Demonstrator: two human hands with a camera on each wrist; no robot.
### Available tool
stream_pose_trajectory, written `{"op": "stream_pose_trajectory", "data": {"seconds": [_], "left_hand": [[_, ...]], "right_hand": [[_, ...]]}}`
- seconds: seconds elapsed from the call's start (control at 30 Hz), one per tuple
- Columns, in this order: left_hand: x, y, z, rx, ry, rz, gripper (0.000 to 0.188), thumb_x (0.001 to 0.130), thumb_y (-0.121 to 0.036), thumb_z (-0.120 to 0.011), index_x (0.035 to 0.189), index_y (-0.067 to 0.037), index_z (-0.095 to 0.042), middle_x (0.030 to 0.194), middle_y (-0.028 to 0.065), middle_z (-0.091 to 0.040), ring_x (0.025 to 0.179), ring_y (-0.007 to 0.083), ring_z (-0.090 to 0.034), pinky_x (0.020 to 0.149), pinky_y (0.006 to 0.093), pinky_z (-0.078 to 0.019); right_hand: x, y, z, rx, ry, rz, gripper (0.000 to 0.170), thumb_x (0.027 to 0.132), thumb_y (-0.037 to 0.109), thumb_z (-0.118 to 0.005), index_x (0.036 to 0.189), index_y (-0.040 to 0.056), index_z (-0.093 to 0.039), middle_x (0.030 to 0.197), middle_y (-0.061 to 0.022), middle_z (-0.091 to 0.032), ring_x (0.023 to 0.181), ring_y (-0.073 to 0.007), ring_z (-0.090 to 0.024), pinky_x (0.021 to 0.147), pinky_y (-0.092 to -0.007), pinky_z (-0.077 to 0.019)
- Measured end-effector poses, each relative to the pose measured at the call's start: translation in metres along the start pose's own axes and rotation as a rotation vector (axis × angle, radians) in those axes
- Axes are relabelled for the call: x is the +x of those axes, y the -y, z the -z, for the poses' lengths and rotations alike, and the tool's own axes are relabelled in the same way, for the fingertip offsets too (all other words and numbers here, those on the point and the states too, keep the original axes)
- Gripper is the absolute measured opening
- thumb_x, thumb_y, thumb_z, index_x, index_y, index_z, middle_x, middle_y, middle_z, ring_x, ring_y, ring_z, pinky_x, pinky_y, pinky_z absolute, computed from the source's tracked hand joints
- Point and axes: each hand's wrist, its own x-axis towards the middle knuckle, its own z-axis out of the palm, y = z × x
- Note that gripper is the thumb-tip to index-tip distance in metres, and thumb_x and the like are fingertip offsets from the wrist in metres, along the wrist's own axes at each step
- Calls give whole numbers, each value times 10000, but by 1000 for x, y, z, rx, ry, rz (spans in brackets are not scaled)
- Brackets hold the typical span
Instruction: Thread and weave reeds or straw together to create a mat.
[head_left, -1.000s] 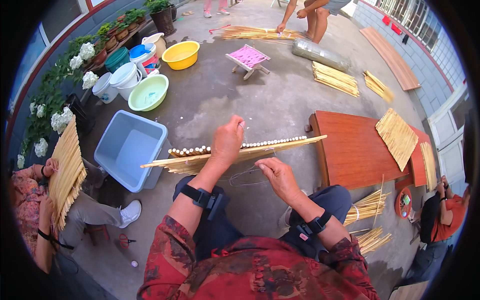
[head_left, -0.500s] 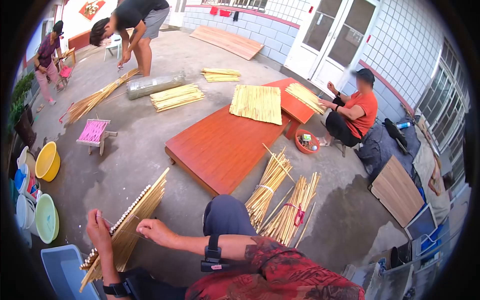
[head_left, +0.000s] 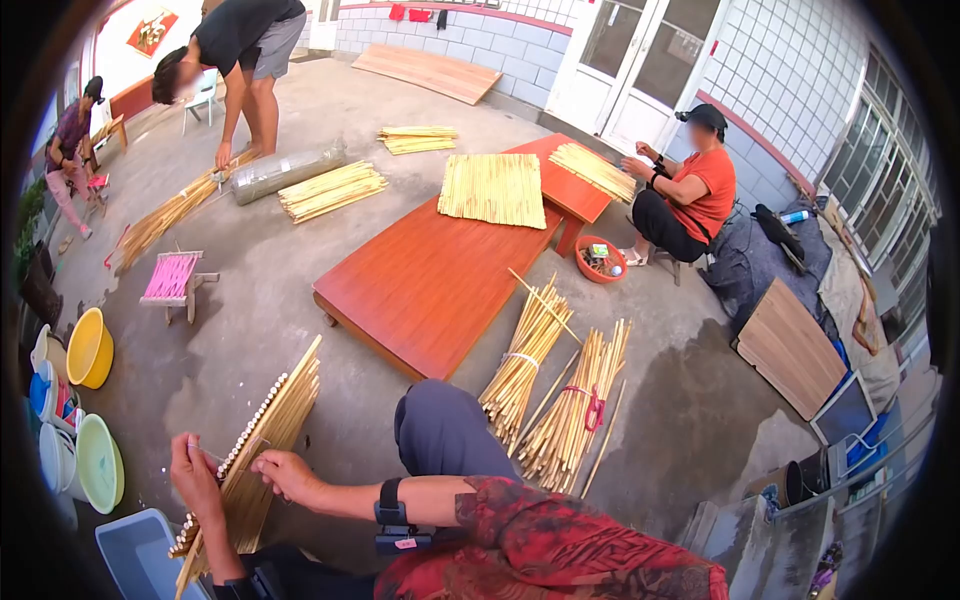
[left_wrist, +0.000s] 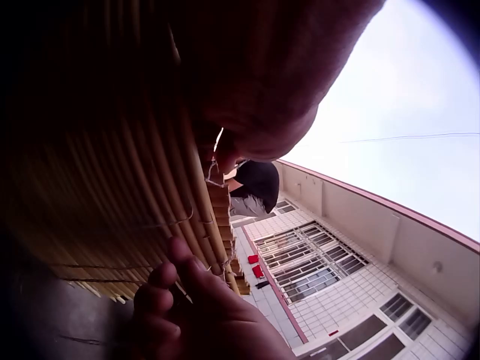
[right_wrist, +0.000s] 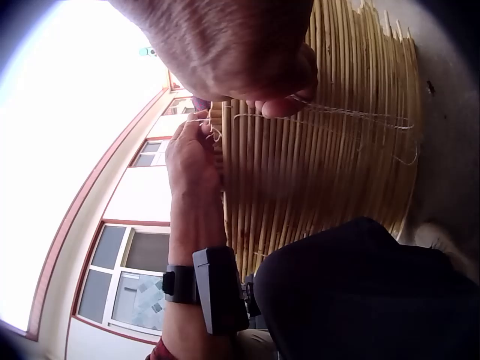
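Head view: blue tub (head_left: 145, 560) at near left, overlapped by the near end of the stick mat (head_left: 283, 420); can't tell if they touch, but swinging the mat left could knock its ends there. Mat is at near left before the person, tilted up, pale stick ends along its left side. Left hand (head_left: 197, 482) at that side, fingers curled, gripping thin string; right hand (head_left: 292, 476), just right of it, has fingertips closed tight, pinching string (right_wrist: 360, 115) that crosses the mat face in the right wrist view. Main risk, my judgement: uneven pull between the hands. Too slack, edge sticks gap or slip out; too hard, string snaps or bends the row. Loose string loops on the mat could snag on stick ends and knot early. Neither hand seems to clamp the mat itself, so a tug could twist it. Farther right, tied stick bundles (head_left: 580, 410), then the red-brown table (head_left: 420, 285), look clear of trouble.
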Motion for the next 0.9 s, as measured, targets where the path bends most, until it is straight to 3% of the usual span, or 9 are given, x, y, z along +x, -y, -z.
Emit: {"op": "stream_pose_trajectory", "data": {"seconds": [0.3,0.57,0.7,0.77,0.9], "left_hand": [[3,9,-2,0,38,-25,164,975,-144,-433,922,-46,-553,619,28,-579,451,39,-397,416,226,-317],[3,0,-2,-27,23,8,175,977,-155,-431,918,-45,-554,617,27,-580,443,39,-396,406,219,-305],[8,5,1,-59,52,16,180,977,-153,-424,931,-36,-553,614,34,-583,441,39,-399,405,220,-307],[10,8,0,-62,43,11,181,977,-150,-421,931,-34,-553,612,36,-583,440,39,-398,405,221,-308],[10,5,1,-58,26,20,182,975,-145,-416,929,-34,-553,603,43,-587,436,41,-398,407,227,-315]], "right_hand": [[3,2,-4,16,65,-35,230,922,204,-515,1083,54,-582,674,18,-507,532,-52,-474,416,-198,-385],[1,2,-15,3,167,-63,201,889,193,-544,1000,35,-598,647,4,-506,447,-74,-485,324,-196,-324],[5,0,-11,-13,167,-50,199,894,220,-568,965,38,-603,670,6,-534,478,-63,-493,381,-202,-367],[10,-7,-10,-134,142,185,192,892,220,-573,897,30,-595,700,-4,-556,481,-68,-485,429,-225,-389],[-2,13,-7,-180,150,246,198,890,219,-574,856,24,-583,710,-11,-565,486,-72,-480,466,-242,-402]]}}
